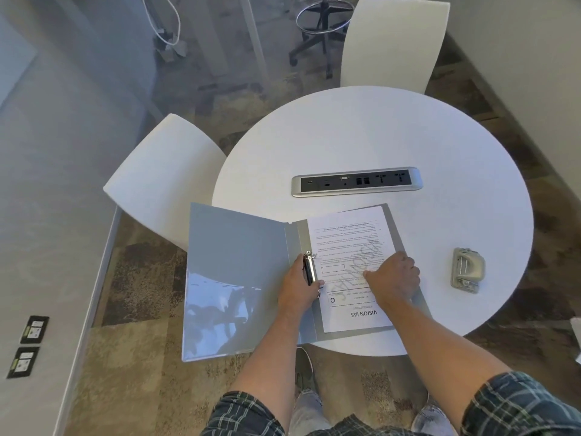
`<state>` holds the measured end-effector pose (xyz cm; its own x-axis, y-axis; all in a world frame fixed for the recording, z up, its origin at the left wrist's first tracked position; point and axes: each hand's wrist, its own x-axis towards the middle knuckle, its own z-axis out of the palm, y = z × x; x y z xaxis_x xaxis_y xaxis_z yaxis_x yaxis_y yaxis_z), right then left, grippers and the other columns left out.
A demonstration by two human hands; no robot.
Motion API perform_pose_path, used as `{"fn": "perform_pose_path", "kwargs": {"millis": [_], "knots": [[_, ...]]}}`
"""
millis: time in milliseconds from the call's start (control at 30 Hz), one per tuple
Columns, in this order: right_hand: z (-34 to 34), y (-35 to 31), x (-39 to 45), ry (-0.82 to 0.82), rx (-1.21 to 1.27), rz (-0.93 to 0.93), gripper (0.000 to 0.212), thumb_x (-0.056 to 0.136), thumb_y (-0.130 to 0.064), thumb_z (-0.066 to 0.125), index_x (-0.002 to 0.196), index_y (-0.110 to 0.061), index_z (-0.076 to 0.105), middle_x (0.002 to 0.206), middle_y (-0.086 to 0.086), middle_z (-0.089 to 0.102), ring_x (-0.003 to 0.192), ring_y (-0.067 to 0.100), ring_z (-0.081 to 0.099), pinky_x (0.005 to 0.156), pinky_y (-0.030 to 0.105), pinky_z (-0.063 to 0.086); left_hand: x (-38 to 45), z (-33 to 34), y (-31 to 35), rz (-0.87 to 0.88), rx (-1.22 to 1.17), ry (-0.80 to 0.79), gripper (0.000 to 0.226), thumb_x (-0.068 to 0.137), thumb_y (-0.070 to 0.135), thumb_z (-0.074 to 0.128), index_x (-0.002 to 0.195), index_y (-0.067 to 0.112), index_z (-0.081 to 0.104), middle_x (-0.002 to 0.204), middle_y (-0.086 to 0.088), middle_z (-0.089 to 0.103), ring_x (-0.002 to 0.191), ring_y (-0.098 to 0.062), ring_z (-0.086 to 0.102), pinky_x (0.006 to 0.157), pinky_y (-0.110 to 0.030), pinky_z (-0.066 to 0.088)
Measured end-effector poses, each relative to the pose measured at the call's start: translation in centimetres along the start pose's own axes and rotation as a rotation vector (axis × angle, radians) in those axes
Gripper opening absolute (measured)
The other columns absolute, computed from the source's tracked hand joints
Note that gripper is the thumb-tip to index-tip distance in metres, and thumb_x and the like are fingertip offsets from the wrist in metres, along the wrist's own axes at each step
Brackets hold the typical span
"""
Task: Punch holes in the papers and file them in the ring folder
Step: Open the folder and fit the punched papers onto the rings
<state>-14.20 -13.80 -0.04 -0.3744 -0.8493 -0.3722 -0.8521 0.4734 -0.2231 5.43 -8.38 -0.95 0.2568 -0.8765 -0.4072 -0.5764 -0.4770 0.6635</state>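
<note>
Fingers of the left hand (pixel 298 286) curl round the metal ring mechanism (pixel 309 269) at the spine of the open grey ring folder (pixel 235 278), thumb on its near end. The right hand (pixel 394 278) lies flat, fingers relaxed, pressing the printed white paper sheets (pixel 342 234) onto the folder's right half. The folder rests on the near left part of the round white tabletop (pixel 377 136), its left cover overhanging the edge. Well to the right sits a grey metal hole punch (pixel 467 270); farther off, a silver socket strip (pixel 356 181).

table (pixel 361 136) far half open, hole punch (pixel 467 269) right
</note>
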Motion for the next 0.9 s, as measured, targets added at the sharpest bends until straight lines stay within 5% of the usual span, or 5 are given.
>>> {"fn": "perform_pose_path", "kwargs": {"millis": [233, 433, 600, 733, 900], "knots": [[-0.1, -0.2, 1.7, -0.084, 0.164, 0.124, 0.059, 0.071, -0.021, 0.075, 0.123, -0.006, 0.051, 0.113, 0.013, 0.066, 0.112, 0.037, 0.059, 0.094, 0.045, 0.048, -0.3, -0.2, 0.6, -0.005, 0.018, -0.026, 0.072, 0.081, 0.024, 0.080, 0.139, 0.035, 0.040, 0.134, 0.012, 0.059, 0.121, -0.013, 0.056, 0.098, -0.038, 0.051], [-0.8, 1.6, 2.2, -0.207, 0.535, 0.012, 0.032, 0.073, -0.029, 0.078, 0.098, -0.023, 0.058, 0.090, 0.000, 0.069, 0.076, 0.023, 0.069, 0.059, 0.033, 0.055, -0.4, -0.8, 0.8, -0.013, 0.015, -0.062, 0.073, 0.085, 0.024, 0.077, 0.145, 0.030, 0.036, 0.141, 0.010, 0.055, 0.127, -0.016, 0.053, 0.097, -0.032, 0.045], [-1.6, 3.5, 3.1, -0.226, 0.738, -0.186, 0.024, 0.084, -0.021, 0.078, 0.107, -0.018, 0.069, 0.097, -0.002, 0.076, 0.088, 0.022, 0.074, 0.080, 0.041, 0.061, -0.8, -1.3, 1.1, -0.029, 0.016, -0.090, 0.069, 0.090, 0.017, 0.074, 0.149, 0.019, 0.037, 0.147, 0.003, 0.052, 0.133, -0.020, 0.050, 0.092, -0.023, 0.037], [-2.9, 4.2, 3.1, -0.286, 0.906, -0.222, 0.027, 0.086, -0.013, 0.079, 0.113, -0.013, 0.073, 0.099, 0.002, 0.078, 0.090, 0.023, 0.075, 0.075, 0.034, 0.059, -1.0, -1.4, 1.3, -0.050, -0.024, -0.089, 0.069, 0.091, 0.019, 0.072, 0.150, 0.023, 0.037, 0.144, 0.000, 0.055, 0.129, -0.020, 0.052, 0.091, -0.024, 0.037], [-3.5, 4.7, 3.2, -0.340, 1.039, -0.193, 0.027, 0.082, -0.010, 0.083, 0.108, -0.010, 0.074, 0.099, 0.008, 0.080, 0.093, 0.031, 0.076, 0.083, 0.046, 0.062, -0.8, -1.5, 1.4, -0.070, -0.104, -0.088, 0.062, 0.093, 0.020, 0.069, 0.149, 0.020, 0.041, 0.132, 0.003, 0.059, 0.111, -0.010, 0.054, 0.088, -0.021, 0.038]]}}
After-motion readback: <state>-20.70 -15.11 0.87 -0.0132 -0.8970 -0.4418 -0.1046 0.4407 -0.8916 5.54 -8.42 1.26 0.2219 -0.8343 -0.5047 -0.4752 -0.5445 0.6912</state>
